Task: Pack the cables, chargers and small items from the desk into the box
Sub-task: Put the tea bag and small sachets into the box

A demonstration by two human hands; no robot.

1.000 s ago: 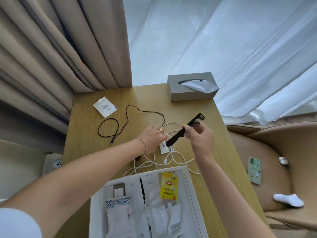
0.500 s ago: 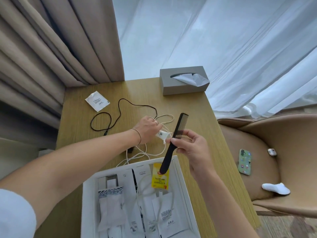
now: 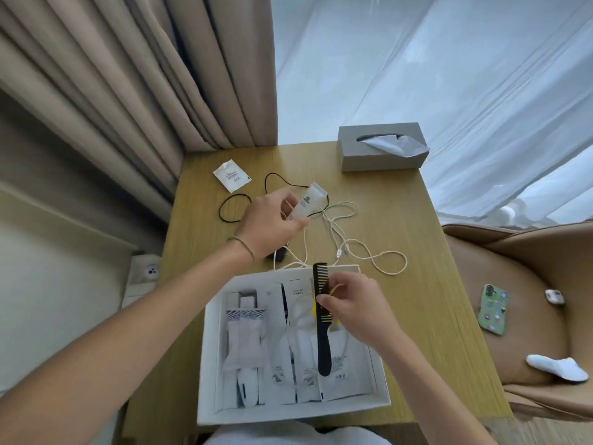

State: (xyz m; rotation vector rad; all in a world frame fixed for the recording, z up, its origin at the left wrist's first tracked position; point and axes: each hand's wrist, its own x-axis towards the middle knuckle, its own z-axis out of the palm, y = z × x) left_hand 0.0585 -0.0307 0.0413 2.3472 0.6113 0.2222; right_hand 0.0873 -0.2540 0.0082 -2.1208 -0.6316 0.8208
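Note:
My right hand (image 3: 356, 311) holds a black comb (image 3: 322, 335) upright-lengthwise over the white box (image 3: 380, 370), handle toward me. Several white sachets and a yellow tea packet (image 3: 313, 308) lie inside the box. My left hand (image 3: 272, 226) is lifted above the desk, pinching a small white tube (image 3: 308, 202). A white cable (image 3: 362, 252) sprawls on the wooden desk (image 3: 417, 239) beyond the box. A thin black cable (image 3: 239, 205) loops to its left. A white sachet (image 3: 231, 175) lies near the desk's far left corner.
A grey tissue box (image 3: 380, 150) stands at the desk's far edge. Curtains hang behind. To the right a tan chair (image 3: 529, 258) holds a green phone (image 3: 493, 309), an earbud case (image 3: 554, 297) and a white sock (image 3: 558, 367).
My right hand brought the comb down from above the cables to over the box, turning it lengthwise. My left hand rose off the cables with the white tube in its fingers.

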